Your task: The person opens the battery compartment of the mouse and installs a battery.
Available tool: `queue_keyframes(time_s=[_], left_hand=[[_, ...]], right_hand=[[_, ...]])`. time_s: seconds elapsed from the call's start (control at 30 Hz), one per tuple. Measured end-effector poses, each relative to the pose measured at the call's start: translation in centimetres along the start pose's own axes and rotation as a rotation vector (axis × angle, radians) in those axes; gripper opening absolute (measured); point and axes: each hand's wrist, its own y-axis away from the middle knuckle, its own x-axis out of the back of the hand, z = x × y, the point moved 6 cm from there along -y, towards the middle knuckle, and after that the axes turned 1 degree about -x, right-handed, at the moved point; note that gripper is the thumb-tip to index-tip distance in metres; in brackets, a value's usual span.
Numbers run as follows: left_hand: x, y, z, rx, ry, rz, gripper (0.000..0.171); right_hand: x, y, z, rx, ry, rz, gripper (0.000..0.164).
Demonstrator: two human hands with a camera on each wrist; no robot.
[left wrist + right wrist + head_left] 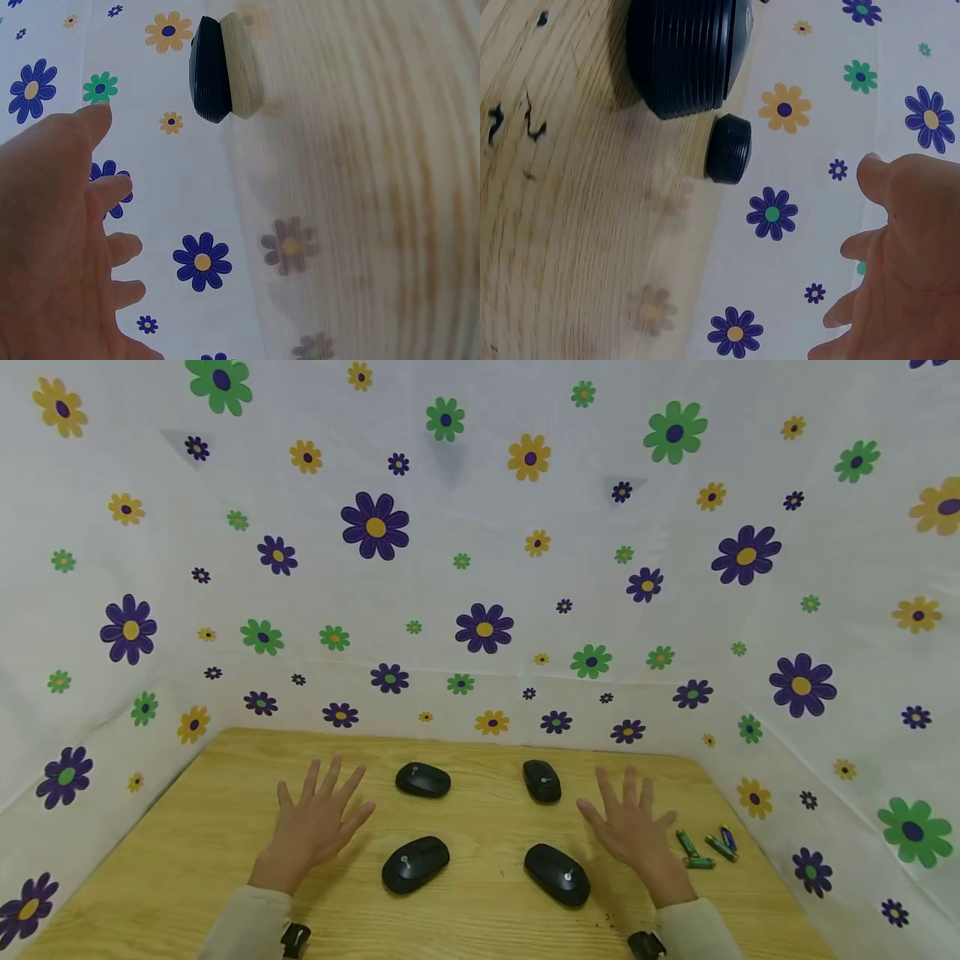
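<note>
My left hand [313, 827], palm down with fingers spread, is over the left part of the wooden table and holds nothing. Right of it are a black computer mouse [423, 780] at the back and another mouse [416, 865] nearer the front. On the other side, my right hand [632, 828] also has its fingers spread and grips nothing. To its left are a back mouse [542, 781] and a front mouse [557, 875]. In the right wrist view, a mouse [686, 56] looms large beside the hand. One mouse [210, 71] shows in the left wrist view.
Several small batteries lie right of my right hand: green ones [701, 863] and a blue one [728, 837]. Dark crumbs dot the table [480, 927] near its front. A white cloth with printed flowers [465, 602] rises at the back and both sides.
</note>
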Motion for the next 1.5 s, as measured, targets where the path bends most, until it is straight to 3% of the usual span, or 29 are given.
queue_keyframes(time_s=[0.17, 0.27, 0.53, 0.73, 1.0, 1.27, 1.5], left_hand=[[0.1, 0.0, 0.2, -0.016, 0.018, -0.009, 0.068], [-0.1, 0.0, 0.7, -0.065, 0.077, -0.05, 0.067], [-1.1, 0.2, 3.1, -0.285, 0.462, -0.284, 0.055], [-1.8, 0.1, 4.3, -0.373, 0.461, -0.345, 0.066], [-2.8, 0.3, 4.8, -0.335, 0.502, -0.413, 0.073], [-3.2, 0.7, 5.2, -0.321, 0.499, -0.46, 0.074], [-3.5, 0.8, 5.1, -0.253, 0.518, -0.496, 0.069]], right_hand=[[0.0, 0.1, -1.3, 0.055, -0.024, 0.021, 0.077], [0.0, 0.5, -2.6, 0.136, -0.084, 0.017, 0.075], [-0.7, 1.4, -7.5, 0.37, -0.308, -0.043, 0.052], [-1.9, 1.6, -11.1, 0.452, -0.445, -0.106, 0.038], [-4.8, 1.8, -14.6, 0.53, -0.479, -0.219, 0.034], [-7.4, 1.7, -16.5, 0.538, -0.502, -0.322, 0.033], [-8.2, 1.6, -17.3, 0.532, -0.513, -0.337, 0.031]])
